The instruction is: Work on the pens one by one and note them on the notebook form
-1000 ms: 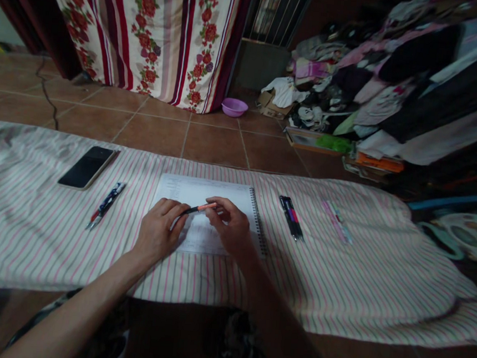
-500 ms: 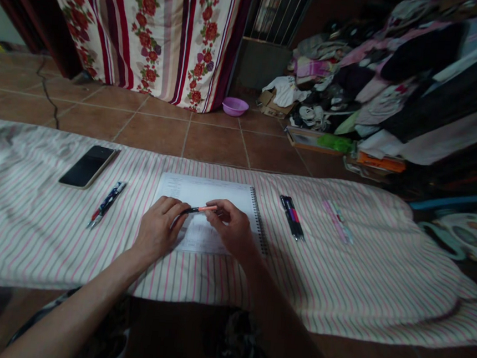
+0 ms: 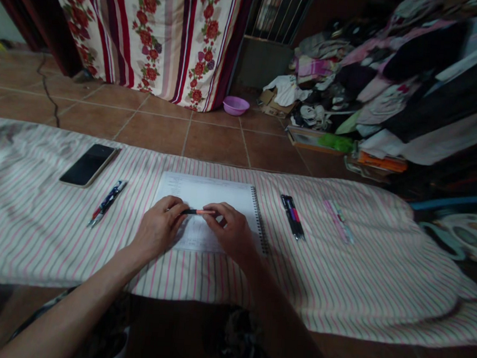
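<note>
Striped, creased fabric (image 3: pixel 358 290) carries a spiral-bound notebook (image 3: pixel 216 192), page markings illegible; black pens (image 3: pixel 292 217) lie at its three o'clock. Left hand (image 3: pixel 160 219) and right hand (image 3: pixel 233 231) pinch a slim black-and-orange pen (image 3: pixel 196 212).

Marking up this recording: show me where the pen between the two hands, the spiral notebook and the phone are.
Pen (image 3: pixel 197 211): head view, exposed middle of its barrel.
Spiral notebook (image 3: pixel 214 190): head view, upper part of the page.
Phone (image 3: pixel 88 165): head view, middle of the dark screen.
</note>
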### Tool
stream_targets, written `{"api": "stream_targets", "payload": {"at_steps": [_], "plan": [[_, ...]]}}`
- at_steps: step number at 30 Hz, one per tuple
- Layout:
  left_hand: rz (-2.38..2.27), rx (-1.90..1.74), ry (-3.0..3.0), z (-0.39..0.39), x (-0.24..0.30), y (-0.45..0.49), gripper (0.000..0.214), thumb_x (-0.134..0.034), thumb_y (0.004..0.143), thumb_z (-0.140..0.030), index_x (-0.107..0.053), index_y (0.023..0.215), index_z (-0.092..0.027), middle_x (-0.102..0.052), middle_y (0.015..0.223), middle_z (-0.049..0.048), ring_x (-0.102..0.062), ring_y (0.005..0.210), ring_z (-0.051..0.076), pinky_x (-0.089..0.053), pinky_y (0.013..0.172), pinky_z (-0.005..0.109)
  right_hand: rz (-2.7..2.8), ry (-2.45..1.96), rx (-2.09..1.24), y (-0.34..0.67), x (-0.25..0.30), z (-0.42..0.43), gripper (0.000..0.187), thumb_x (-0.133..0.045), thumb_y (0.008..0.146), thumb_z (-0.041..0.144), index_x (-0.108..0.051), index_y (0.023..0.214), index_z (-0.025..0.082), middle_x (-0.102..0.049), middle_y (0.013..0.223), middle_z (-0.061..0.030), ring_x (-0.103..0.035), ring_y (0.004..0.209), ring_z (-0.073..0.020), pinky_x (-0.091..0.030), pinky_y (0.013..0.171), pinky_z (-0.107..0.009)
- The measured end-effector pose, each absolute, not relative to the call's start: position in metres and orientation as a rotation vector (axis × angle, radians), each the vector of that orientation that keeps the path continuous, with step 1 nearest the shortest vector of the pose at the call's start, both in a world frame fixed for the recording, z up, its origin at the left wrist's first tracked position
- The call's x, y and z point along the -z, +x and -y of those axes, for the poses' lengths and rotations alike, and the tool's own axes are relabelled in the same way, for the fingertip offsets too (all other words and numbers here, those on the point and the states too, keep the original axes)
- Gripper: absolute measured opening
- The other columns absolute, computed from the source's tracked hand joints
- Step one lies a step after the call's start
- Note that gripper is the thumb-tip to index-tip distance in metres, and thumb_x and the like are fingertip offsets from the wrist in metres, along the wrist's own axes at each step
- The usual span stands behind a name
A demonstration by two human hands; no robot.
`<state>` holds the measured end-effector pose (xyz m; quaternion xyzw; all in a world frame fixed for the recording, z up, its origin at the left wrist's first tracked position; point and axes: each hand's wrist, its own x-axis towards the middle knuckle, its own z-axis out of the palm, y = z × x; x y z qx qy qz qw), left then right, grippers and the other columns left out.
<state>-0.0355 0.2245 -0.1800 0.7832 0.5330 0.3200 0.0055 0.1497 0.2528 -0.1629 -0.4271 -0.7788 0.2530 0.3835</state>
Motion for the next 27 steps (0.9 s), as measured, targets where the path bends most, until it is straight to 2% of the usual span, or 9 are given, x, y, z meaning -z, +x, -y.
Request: {"api": "stream_targets", "payload": {"at_steps": [6, 12, 15, 21, 27], "plan": [[-1.631, -0.883, 2.492, -0.2239, 0.1793, -0.0367, 0.019, -0.046, 0.087, -0.023, -0.059, 0.099, -0.017, -0.064, 0.085, 0.0062, -0.06, 0.078, 0.018, -0.051, 0.07, 0.03, 1.853, -1.147, -0.87, 0.1492, 0.1623, -0.2523, 0.016, -0.057, 0.078, 0.024, -0.064, 0.091, 0.019, -0.069, 0.083, -0.0038, -0.063, 0.065, -0.0131, -0.049, 0.057, -0.023], [-1.565, -0.994, 2.493, -0.2225, 0.1748, -0.0346, 0.017, -0.046, 0.087, -0.021, -0.059, 0.097, -0.016, -0.063, 0.083, 0.0063, -0.06, 0.078, 0.018, -0.05, 0.069, 0.03, 1.74, -1.14, -1.054, 0.1484, 0.1596, -0.2515, 0.016, -0.057, 0.075, 0.023, -0.063, 0.089, 0.018, -0.064, 0.064, 0.0015, -0.059, 0.054, -0.0101, -0.047, 0.051, -0.021], [-1.579, -1.023, 2.485, -0.2217, 0.1731, -0.0328, 0.015, -0.046, 0.087, -0.019, -0.058, 0.095, -0.015, -0.063, 0.082, 0.0058, -0.06, 0.077, 0.018, -0.05, 0.068, 0.029, 1.65, -1.127, -1.142, 0.1457, 0.1606, -0.2504, 0.016, -0.058, 0.074, 0.025, -0.062, 0.087, 0.018, -0.062, 0.061, 0.0022, -0.055, 0.049, -0.0086, -0.045, 0.046, -0.019], [-1.594, -1.024, 2.462, -0.2226, 0.1745, -0.0332, 0.013, -0.045, 0.086, -0.017, -0.056, 0.092, -0.016, -0.061, 0.08, 0.0044, -0.06, 0.074, 0.016, -0.049, 0.064, 0.027, 1.443, -1.127, -1.375, 0.1412, 0.1638, -0.2497, 0.023, -0.061, 0.072, 0.033, -0.061, 0.086, 0.015, -0.066, 0.065, -0.001, -0.058, 0.049, -0.0096, -0.048, 0.043, -0.02], [-1.493, -1.071, 2.415, -0.2229, 0.1766, -0.0321, 0.011, -0.046, 0.086, -0.016, -0.055, 0.091, -0.017, -0.061, 0.081, 0.004, -0.059, 0.076, 0.016, -0.049, 0.067, 0.028, 1.551, -1.268, -1.325, 0.1444, 0.1602, -0.2492, 0.033, -0.054, 0.078, 0.046, -0.063, 0.071, 0.014, -0.065, 0.058, -0.0022, -0.052, 0.039, -0.0074, -0.04, 0.035, -0.017]]}}
